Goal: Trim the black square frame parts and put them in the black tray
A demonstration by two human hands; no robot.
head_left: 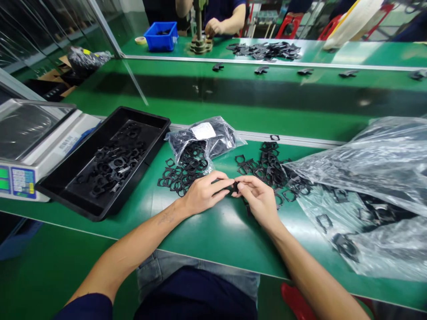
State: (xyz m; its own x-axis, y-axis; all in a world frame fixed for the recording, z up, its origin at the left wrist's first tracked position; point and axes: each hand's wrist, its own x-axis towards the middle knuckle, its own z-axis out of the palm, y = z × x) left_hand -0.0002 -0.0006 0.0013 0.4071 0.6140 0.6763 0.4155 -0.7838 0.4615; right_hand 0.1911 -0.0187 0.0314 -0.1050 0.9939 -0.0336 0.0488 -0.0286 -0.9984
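My right hand (258, 198) pinches a small black part (236, 186) between thumb and fingers above the green table. My left hand (207, 192) reaches in from the left with its fingers extended and slightly apart, the fingertips close to that part; nothing is seen gripped in it. Beyond my left hand lies a pile of black rings (182, 175), partly inside a clear plastic bag (222, 138) with a white label. Another pile of black square-edged frames (267, 164) spreads behind my right hand.
A black tray (115, 206) of black parts stands at left, beside a scale (20, 155). Large clear plastic bags (376, 155) with black parts cover the right side. Across a belt (173, 100) carrying spaced black parts, another person's hand (214, 27) is near a blue bin (161, 40).
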